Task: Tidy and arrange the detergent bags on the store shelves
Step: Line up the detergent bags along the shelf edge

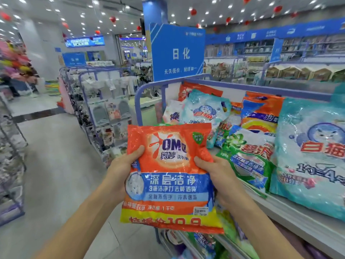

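Observation:
An orange, blue and yellow OMO detergent bag [170,176] is held upright in the air in front of the shelf's left end. My left hand [121,169] grips its left edge with the thumb across the front. My right hand [217,172] grips its right edge the same way. On the top shelf [291,212] to the right lean a green bag [248,157], a large teal bag [309,156], an orange rainbow bag [261,113] and a smaller teal bag [203,111].
A blue sign [177,53] stands above the shelf's rounded purple frame [139,98]. More bags fill a lower shelf [203,242]. A rack of hanging goods [104,113] lines the aisle on the left, with open floor [56,165] between.

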Tool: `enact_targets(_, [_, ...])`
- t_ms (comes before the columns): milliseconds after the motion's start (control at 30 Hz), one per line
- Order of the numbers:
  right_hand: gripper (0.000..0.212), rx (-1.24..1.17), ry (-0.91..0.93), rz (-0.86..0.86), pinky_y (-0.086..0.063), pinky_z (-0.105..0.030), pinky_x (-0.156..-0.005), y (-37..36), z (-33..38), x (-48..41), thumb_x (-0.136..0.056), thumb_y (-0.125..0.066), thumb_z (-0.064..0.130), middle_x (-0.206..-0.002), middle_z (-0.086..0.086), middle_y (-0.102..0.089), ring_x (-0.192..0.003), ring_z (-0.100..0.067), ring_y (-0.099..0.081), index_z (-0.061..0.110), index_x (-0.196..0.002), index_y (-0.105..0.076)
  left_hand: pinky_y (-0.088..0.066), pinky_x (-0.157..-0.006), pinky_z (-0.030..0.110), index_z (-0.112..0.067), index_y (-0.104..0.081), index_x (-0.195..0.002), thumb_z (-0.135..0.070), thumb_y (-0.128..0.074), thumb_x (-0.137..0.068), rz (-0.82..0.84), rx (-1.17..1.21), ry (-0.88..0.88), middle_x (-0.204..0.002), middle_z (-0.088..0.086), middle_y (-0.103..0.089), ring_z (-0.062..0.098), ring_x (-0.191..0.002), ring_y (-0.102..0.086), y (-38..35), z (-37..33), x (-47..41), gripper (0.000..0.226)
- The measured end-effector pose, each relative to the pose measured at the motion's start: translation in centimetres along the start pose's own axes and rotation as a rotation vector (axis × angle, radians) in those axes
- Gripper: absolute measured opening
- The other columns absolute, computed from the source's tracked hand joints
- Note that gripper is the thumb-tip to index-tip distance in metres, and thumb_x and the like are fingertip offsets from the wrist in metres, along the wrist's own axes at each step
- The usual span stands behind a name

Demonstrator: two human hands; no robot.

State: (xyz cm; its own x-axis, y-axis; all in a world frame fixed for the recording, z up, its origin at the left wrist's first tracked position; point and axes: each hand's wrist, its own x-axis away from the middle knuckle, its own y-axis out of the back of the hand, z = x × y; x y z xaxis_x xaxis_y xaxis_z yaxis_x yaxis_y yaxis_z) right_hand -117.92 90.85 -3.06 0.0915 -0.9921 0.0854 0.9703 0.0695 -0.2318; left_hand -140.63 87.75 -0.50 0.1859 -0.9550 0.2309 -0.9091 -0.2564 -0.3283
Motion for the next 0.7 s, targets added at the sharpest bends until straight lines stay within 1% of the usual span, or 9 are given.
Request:
enact_targets(100, [0.012,0.019,0.006,-0.04,-0.064,-0.037,-0.066,-1.0,-0.1,-3.4,-0.096,-0.067,0.012,-0.085,-0.015,-0.079,-0.068,-0.027,-0.076,0.002,-0.099,-0.072,-0.062,-0.055,0.04,-0.007,-0.071,-0.109,-0.031,-0.068,-0.094,0.02,-0.041,0.021,-0.098,0.021,-0.077,0.034,-0.072,-0.077,0.0,-1.0,-4.3,0.029])
enact_targets(200, [0.014,0.006,0.05,-0.118,-0.063,-0.05,-0.082,-1.7,0.8,-6.9,-0.097,-0.068,0.017,-0.091,-0.016,-0.079,-0.08,-0.034,-0.077,0.005,-0.1,-0.073,-0.063,-0.057,0.04,-0.008,-0.072,-0.11,-0.033,-0.068,-0.094,0.07,-0.086,0.037,-0.099,0.019,-0.078,0.032,-0.074,-0.077,-0.8,-2.8,-9.6,0.03])
enact_targets(267, [0.017,-0.018,0.075,-0.199,-0.061,-0.053,-0.085,-1.8,1.7,-8.8,-0.097,-0.069,0.02,-0.094,-0.017,-0.079,-0.086,-0.037,-0.077,0.005,-0.103,-0.073,-0.064,-0.065,0.043,-0.01,-0.072,-0.11,-0.034,-0.068,-0.094,0.127,-0.111,0.044,-0.099,0.017,-0.078,0.032,-0.076,-0.077,-2.1,-4.0,-13.4,0.029])
enact_targets(333, [0.018,-0.025,0.108,-0.312,-0.062,-0.05,-0.083,-1.4,2.7,-10.6,-0.096,-0.07,0.023,-0.095,-0.016,-0.079,-0.085,-0.036,-0.077,0.006,-0.103,-0.074,-0.064,-0.071,0.044,-0.011,-0.072,-0.106,-0.033,-0.068,-0.093,0.209,-0.116,0.05,-0.093,0.015,-0.079,0.029,-0.073,-0.076,-4.2,-5.1,-17.0,0.026])
enact_targets(467, [0.016,-0.042,0.237,-0.548,-0.062,-0.048,-0.081,0.6,4.7,-13.5,-0.095,-0.072,0.025,-0.095,-0.013,-0.079,-0.085,-0.034,-0.077,0.01,-0.1,-0.074,-0.063,-0.072,0.039,-0.013,-0.073,-0.092,-0.017,-0.062,-0.094,0.429,-0.096,0.024,-0.084,0.009,-0.078,0.026,-0.071,-0.074,-10.1,-6.1,-23.2,0.011])
enact_targets(567, [0.021,0.046,0.287,-0.726,-0.062,-0.042,-0.072,2.5,4.3,-15.3,-0.098,-0.069,0.031,-0.085,-0.002,-0.079,-0.074,-0.027,-0.075,0.011,-0.098,-0.071,-0.061,-0.085,0.045,-0.009,-0.074,-0.094,-0.007,-0.066,-0.092,0.566,-0.228,-0.047,-0.097,0.017,-0.078,0.03,-0.083,-0.074,-14.0,-4.6,-27.1,0.008])
enact_targets(600, [0.029,0.094,0.304,-0.79,-0.058,-0.043,-0.068,2.8,3.7,-15.9,-0.098,-0.068,0.035,-0.079,-0.004,-0.077,-0.07,-0.028,-0.07,0.006,-0.095,-0.07,-0.062,-0.084,0.042,-0.007,-0.073,-0.095,-0.003,-0.068,-0.091,0.592,-0.294,-0.084,-0.094,0.016,-0.078,0.026,-0.08,-0.074,-14.9,-3.6,-28.0,0.008])
enact_targets(667, [0.047,0.197,0.339,-0.9,-0.048,-0.048,-0.063,3.6,2.2,-17.0,-0.096,-0.068,0.041,-0.079,-0.027,-0.066,-0.068,-0.025,-0.056,-0.005,-0.091,-0.065,-0.061,-0.072,0.033,-0.008,-0.071,-0.096,0.0,-0.068,-0.092,0.605,-0.405,-0.155,-0.08,0.003,-0.076,0.013,-0.066,-0.071,-16.2,-1.5,-29.2,0.009])
enact_targets(700, [0.049,0.24,0.356,-0.942,-0.042,-0.046,-0.062,3.8,1.6,-17.4,-0.096,-0.068,0.041,-0.076,-0.03,-0.061,-0.065,-0.024,-0.05,-0.007,-0.088,-0.063,-0.059,-0.069,0.03,-0.011,-0.07,-0.095,-0.002,-0.069,-0.092,0.597,-0.439,-0.196,-0.079,-0.001,-0.074,0.01,-0.065,-0.07,-16.7,-0.7,-29.6,0.01])
